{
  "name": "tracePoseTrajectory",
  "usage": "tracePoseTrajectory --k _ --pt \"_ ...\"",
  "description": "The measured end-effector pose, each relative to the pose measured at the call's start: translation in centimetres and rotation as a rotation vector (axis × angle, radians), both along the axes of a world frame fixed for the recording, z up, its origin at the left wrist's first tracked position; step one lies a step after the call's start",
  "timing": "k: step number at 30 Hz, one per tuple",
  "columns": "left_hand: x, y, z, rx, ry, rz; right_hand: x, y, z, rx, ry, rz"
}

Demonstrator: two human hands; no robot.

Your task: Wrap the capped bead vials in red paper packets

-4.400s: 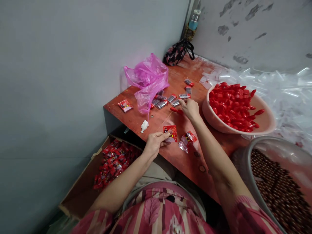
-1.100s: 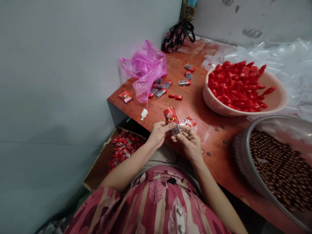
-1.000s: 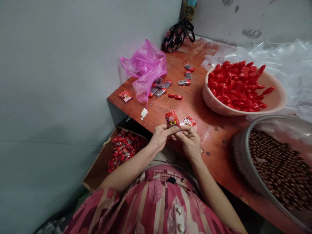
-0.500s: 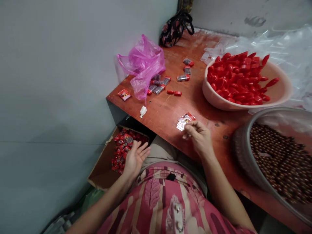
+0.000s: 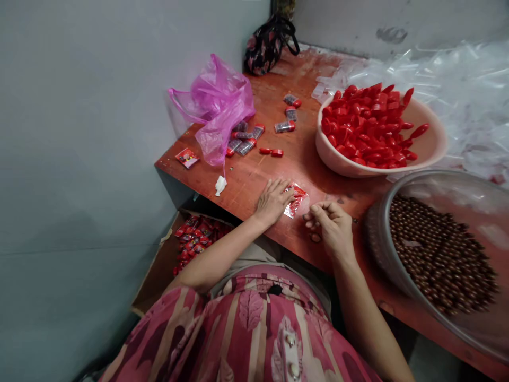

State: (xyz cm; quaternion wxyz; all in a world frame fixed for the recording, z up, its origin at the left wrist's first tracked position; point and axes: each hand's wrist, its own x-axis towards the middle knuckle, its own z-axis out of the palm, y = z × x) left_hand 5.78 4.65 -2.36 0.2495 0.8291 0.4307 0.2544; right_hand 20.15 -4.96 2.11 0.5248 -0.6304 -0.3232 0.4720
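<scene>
My left hand lies palm down at the table's front edge, fingers spread, its fingertips on a shiny red packet. Just right of that packet, my right hand hovers over the red-brown table with thumb and forefinger pinched; anything between them is too small to make out. Farther right stand a pale pink bowl full of red plastic pieces and a grey basin holding many brown beads.
A pink plastic bag lies beside several small filled containers. Below the table edge is a cardboard box of red packets. Clear plastic pieces are heaped at the back right, and a dark floral bag sits at the back.
My left hand has moved from above the cardboard box up to the packet on the table. My right hand has drawn slightly away from the packet. The view has shifted a little.
</scene>
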Motion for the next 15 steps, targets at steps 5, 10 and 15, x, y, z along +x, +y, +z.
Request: tracePoseTrajectory --k 5,10,15 --pt "-0.4 -0.8 -0.2 0.043 -0.116 0.017 -0.2 1.5 -0.8 0.062 -0.031 -0.046" --pt "-0.7 -2.4 1.9 -0.065 -0.358 0.043 -1.1 3.3 -0.2 0.081 0.102 -0.045" --pt "-2.4 -2.6 3.7 -0.601 -0.733 0.137 -1.8 4.9 1.6 0.087 0.156 0.122"
